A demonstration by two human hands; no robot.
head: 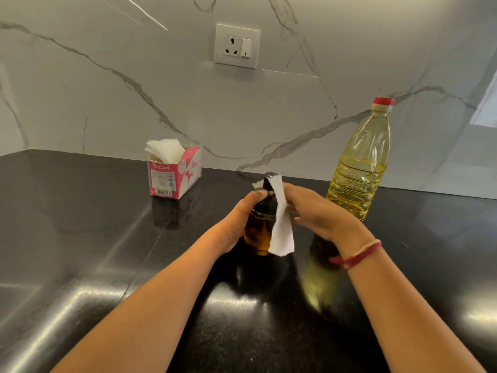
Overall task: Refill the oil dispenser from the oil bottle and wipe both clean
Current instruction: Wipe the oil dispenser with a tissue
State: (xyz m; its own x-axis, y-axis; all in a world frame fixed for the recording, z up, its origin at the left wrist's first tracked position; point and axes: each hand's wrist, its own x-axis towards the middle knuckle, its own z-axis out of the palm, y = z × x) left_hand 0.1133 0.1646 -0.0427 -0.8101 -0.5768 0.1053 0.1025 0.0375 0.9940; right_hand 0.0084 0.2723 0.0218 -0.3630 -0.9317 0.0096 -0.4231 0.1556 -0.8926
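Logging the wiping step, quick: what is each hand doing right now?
Left hand: grips the dispenser.
Right hand: holds the tissue against the dispenser.

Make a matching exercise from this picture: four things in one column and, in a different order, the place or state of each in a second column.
1. oil bottle
2. oil dispenser
3. tissue
4. tissue box

A. gripped by the left hand
B. on the counter, back left, open
C. capped, standing at the right
D. held in the right hand, draped over the oil dispenser

Pairs: 1-C, 2-A, 3-D, 4-B
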